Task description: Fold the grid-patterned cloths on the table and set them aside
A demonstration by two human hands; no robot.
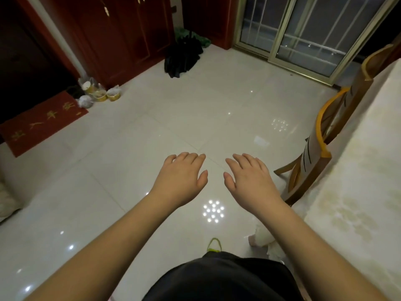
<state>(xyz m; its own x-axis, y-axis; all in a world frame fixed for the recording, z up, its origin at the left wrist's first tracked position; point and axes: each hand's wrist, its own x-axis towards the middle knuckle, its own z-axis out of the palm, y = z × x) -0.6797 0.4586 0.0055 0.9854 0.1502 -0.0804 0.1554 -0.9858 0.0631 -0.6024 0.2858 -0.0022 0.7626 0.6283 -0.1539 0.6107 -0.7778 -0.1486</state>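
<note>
Left hand (182, 172), right hand (247, 174): spread wide, empty, over tiled floor (130, 148). Step: not begun, no grid cloth visible. Next: turn toward desk (358, 170) at right.

The room is dim and warm-toned, lit from overhead lamps outside the frame. Their light returns as glare on the glossy tiled floor (152, 131): a bright cluster of white dots at lower centre, a fainter cluster at centre right, and scattered single sparkles at lower left. The doorway (23, 53) at upper left falls into near-black, and the glass door (303, 33) at upper right shows only darkness outside. Wide-angle distortion bends straight lines toward the edges. The tablecloth (364, 181) along the right edge looks soft and smeared. The picture is slightly grainy, with weak, diffuse shadows.
</note>
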